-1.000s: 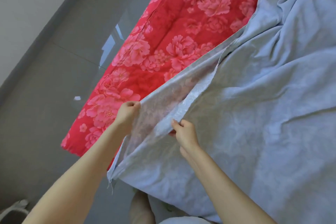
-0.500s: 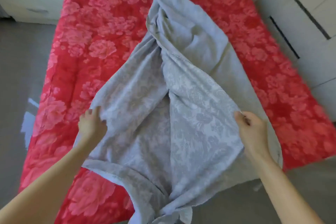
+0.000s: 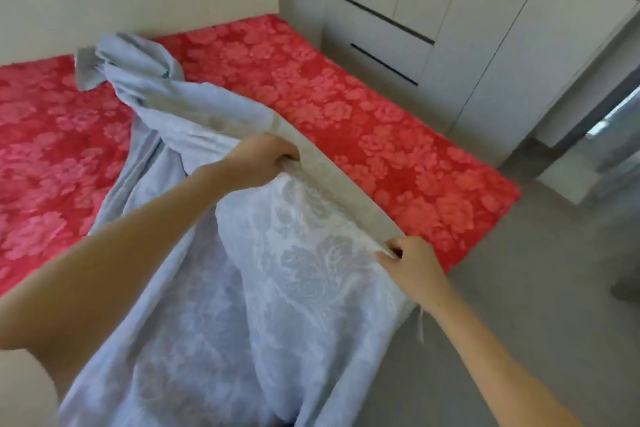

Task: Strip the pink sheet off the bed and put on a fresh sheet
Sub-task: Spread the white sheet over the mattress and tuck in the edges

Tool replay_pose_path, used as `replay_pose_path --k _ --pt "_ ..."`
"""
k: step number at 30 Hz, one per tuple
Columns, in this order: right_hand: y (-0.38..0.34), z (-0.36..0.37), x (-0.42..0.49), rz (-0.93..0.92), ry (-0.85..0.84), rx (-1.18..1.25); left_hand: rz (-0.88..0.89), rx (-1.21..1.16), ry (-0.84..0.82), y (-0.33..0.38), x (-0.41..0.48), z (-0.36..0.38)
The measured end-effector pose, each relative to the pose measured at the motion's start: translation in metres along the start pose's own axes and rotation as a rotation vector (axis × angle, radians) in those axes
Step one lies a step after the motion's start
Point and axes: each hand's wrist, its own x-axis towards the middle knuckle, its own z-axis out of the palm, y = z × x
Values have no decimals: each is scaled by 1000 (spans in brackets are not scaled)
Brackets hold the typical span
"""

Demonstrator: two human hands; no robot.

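A pale blue sheet [image 3: 263, 288] with a woven floral pattern lies twisted and bunched down the middle of the bed. Under it shows the red and pink flowered bed cover [image 3: 346, 114]. My left hand [image 3: 259, 163] grips the sheet's right-hand hem, fingers curled round the edge. Nearer to me, my right hand [image 3: 412, 263] pinches the same hem close to its corner. The hem is stretched taut between the two hands, above the bed's right side. The sheet's far end is heaped near the headboard.
A cream headboard [image 3: 138, 7] runs along the back. White wardrobe doors and drawers [image 3: 450, 28] stand close to the bed's right side. Grey floor [image 3: 519, 288] lies beyond the bed's foot corner, with a doorway at far right.
The view has swung right. My left hand has crossed over from the sheet's left edge to grip the right hem, and both hands now hold that one edge taut.
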Motion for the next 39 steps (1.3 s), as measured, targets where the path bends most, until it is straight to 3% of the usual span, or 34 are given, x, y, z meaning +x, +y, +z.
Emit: replay_pose_path --k 3,8,11,15,20,22,30,39 --pt "50 -54 22 19 135 -3 37 134 -6 54 69 -1" --pt "98 -168 41 47 357 423 47 172 262 133 174 9" --pt "126 -242 47 -9 452 442 109 241 189 160 223 37" --pt "188 -290 74 49 475 116 3 354 70 151 275 89" --pt "286 -275 109 385 122 -399 -98 220 73 151 367 135" --pt "317 -276 123 511 105 -517 -112 119 121 155 414 146" --pt "378 -379 231 716 521 -511 6 -14 241 209 584 165" --pt "466 -390 310 917 402 -422 140 67 82 256 699 215"
